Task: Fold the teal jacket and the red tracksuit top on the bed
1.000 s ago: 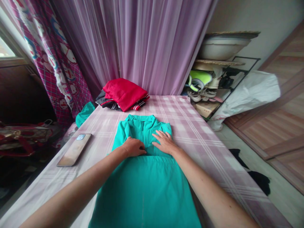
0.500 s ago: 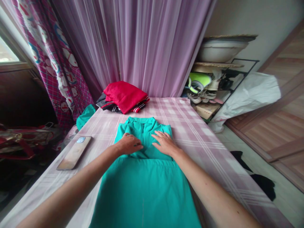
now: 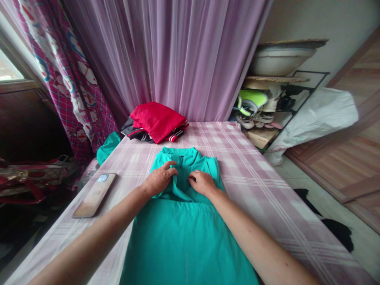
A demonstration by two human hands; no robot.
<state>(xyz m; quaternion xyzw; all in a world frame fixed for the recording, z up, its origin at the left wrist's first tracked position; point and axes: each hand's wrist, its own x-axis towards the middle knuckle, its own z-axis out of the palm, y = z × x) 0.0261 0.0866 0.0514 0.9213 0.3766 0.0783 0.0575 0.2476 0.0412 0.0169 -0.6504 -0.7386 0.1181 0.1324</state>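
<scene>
A teal collared jacket (image 3: 190,162) lies on the table with its collar at the far end. Over its lower part is a smooth teal piece of cloth (image 3: 187,237) with a gathered top edge; whether it is a separate garment I cannot tell. My left hand (image 3: 162,176) is closed on the jacket's left front, where a fold of fabric stands up beside the thumb. On the right front, my right hand (image 3: 203,183) has its fingers curled in and pinched at the cloth. Its fingertips are partly hidden.
A phone (image 3: 95,196) lies at the table's left edge. Folded red clothing (image 3: 157,120) tops a dark pile at the back, before purple curtains (image 3: 190,59). A shoe rack (image 3: 264,111) and white bag (image 3: 317,118) stand beyond the checked tablecloth (image 3: 255,186) on the right.
Both hands have gone from spread flat on the jacket to curled and pinching. The jacket's left front is now lifted into a fold. The view has shifted slightly.
</scene>
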